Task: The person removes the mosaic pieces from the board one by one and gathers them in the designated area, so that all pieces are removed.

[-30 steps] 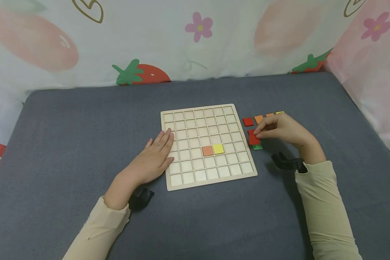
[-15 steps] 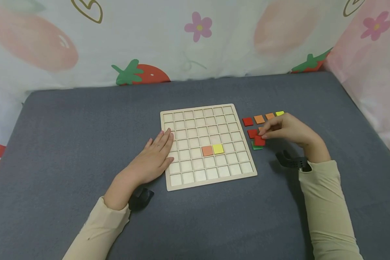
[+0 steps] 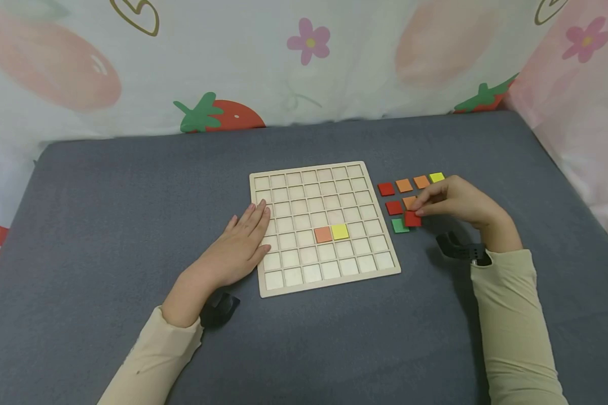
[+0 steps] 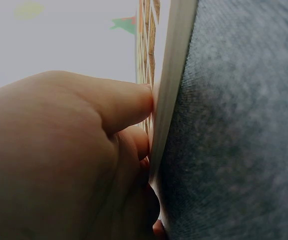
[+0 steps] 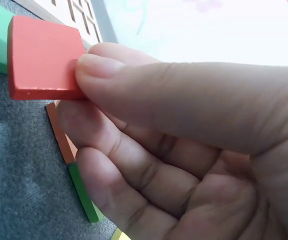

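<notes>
A pale wooden grid board (image 3: 329, 281) lies on the dark table, with an orange tile (image 3: 322, 234) and a yellow tile (image 3: 340, 231) side by side in its cells. On the board's left edge rests my left hand (image 3: 238, 247), fingers straight and thumb touching the frame. Right of the board, my right hand (image 3: 458, 202) pinches a red square tile (image 5: 44, 57) between thumb and fingers. That tile is held above the table, overlapping a corner of a green tile (image 3: 399, 225) in the head view.
Beside the board's right edge lie more tiles: two red, one of them a red tile (image 3: 386, 189) at the back, several orange ones like the orange tile (image 3: 403, 185), and a yellow tile (image 3: 437, 177). A patterned cloth (image 3: 354, 67) hangs behind the table.
My right hand has moved right with the pinched red tile, away from the board, uncovering more of the orange, yellow and green tiles. The left hand stays put.
</notes>
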{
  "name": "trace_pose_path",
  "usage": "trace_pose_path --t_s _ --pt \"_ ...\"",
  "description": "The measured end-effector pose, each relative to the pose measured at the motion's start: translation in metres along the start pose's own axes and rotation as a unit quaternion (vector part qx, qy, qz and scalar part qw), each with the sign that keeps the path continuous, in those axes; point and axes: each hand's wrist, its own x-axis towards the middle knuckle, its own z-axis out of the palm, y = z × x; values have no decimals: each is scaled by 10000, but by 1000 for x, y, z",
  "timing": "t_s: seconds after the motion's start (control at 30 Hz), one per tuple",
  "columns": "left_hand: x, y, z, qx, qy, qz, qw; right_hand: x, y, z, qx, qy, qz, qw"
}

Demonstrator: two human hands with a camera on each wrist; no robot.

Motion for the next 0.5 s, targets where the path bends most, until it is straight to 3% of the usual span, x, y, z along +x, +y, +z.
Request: trace_pose_path --t_s 0.5 --pt "0 0 0 -12 35 38 10000 -2 5 -4 -195 -83 167 9996"
